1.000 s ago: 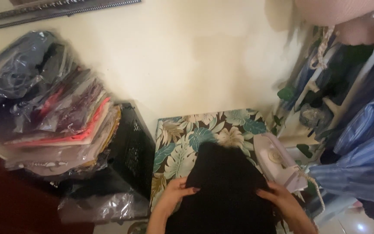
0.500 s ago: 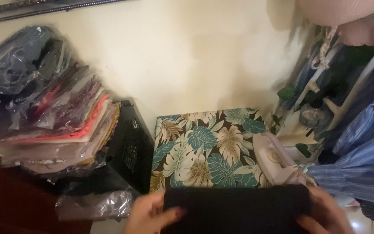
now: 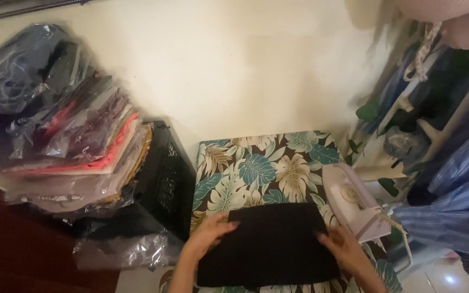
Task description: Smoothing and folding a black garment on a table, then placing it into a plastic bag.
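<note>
A black garment (image 3: 270, 245), folded into a rectangle, lies on the near part of an ironing board (image 3: 261, 165) with a leaf-print cover. My left hand (image 3: 208, 234) rests flat on the garment's left edge, fingers pointing right. My right hand (image 3: 343, 248) presses on its right edge. Both hands lie on the cloth with fingers spread, gripping nothing. A pale lilac iron (image 3: 355, 203) lies on the board's right edge, just beyond my right hand.
A black plastic crate (image 3: 166, 182) stands left of the board. On it and further left lean several clothes in clear plastic bags (image 3: 55, 125). Blue striped shirts (image 3: 457, 190) hang at the right. A cream wall (image 3: 234, 65) is behind.
The black garment was folded down toward me, lifted, and now lies as a smaller rectangle on the board. Both hands went from gripping its sides to pressing flat on it.
</note>
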